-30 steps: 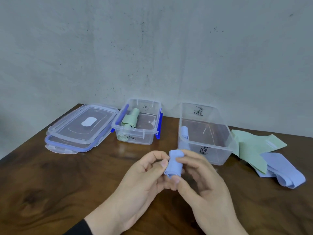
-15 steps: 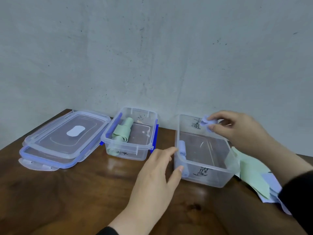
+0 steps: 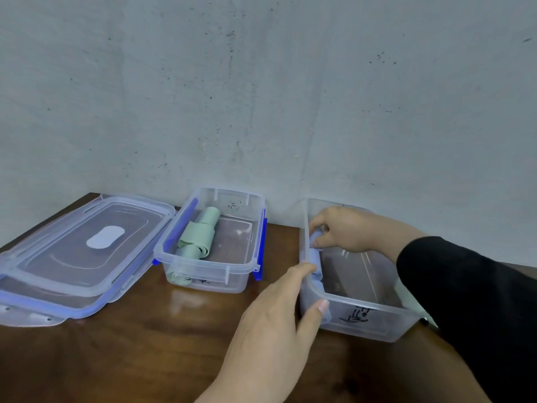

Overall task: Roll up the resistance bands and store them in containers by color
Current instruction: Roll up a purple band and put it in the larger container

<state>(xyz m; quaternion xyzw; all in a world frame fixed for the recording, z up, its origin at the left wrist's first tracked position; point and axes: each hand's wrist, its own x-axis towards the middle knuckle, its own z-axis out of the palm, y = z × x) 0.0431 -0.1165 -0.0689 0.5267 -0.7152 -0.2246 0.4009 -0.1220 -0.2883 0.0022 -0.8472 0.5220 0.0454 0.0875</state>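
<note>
My right hand (image 3: 343, 228) reaches into the right clear container (image 3: 374, 309) and pinches a rolled blue band (image 3: 315, 237) against its left wall. Just below it inside lies another rolled blue band (image 3: 315, 258). My left hand (image 3: 279, 324) grips the container's near-left corner, thumb over the rim and fingers on the outside wall. The left clear container (image 3: 244, 266), with blue clips, holds rolled green bands (image 3: 200, 234).
Two stacked clear lids (image 3: 78, 251) with blue seals lie at the table's left. The wall stands right behind both containers. My dark right sleeve (image 3: 470, 301) covers the table's right side. Bare wooden table (image 3: 130, 353) lies in front.
My right hand has dropped from above the far rim into the right container with the blue roll. My left hand has closed on the container's corner. The view has shifted closer.
</note>
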